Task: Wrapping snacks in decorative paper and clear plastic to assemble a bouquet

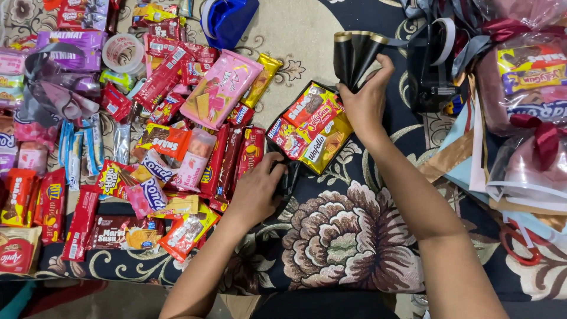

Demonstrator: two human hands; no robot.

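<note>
Black gold-edged wrap (356, 56), snack-filled.

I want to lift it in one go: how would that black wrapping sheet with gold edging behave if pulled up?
Probably floppy: the black wrapping sheet bunches into folds in the right hand. Likely light for its size. The snack packets resting on it could slide off if it tilts.

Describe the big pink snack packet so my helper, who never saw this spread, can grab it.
On the patterned cloth, look at the heap of red wrappers left of the person's left hand. On top, below the blue tape dispenser, lies the large flat pink packet, tilted. It is the broadest one, pale pink among reds.
</note>
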